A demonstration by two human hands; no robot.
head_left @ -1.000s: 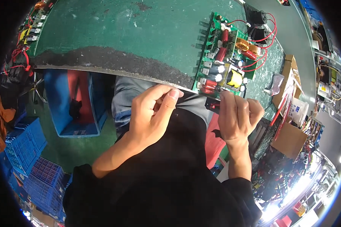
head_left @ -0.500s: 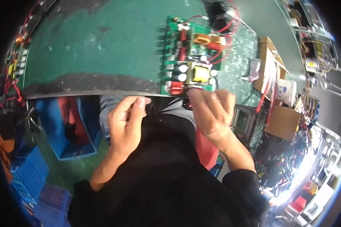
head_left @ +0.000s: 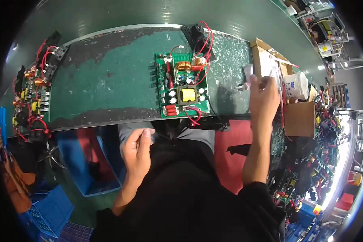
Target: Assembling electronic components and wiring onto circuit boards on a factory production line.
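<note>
Head view: we had moved our right hand (head_left: 264,97) off the board (head_left: 183,84) to pinch a small white part; left hand (head_left: 137,151) rested curled, grip unclear. Board lay mid-table (head_left: 109,84).

Green circuit board (head_left: 183,85) on worn green bench (head_left: 105,84); right hand (head_left: 263,98) at cardboard box (head_left: 266,60); left hand (head_left: 137,151) over lap

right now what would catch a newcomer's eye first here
The green circuit board with its yellow transformer and red wires lies mid-bench on the worn green mat. The right hand reaches out to the cardboard boxes at the bench's right end, by a small white tube, while the left hand is held below the bench edge, over the lap. More boards with red wires line the left end.
</note>
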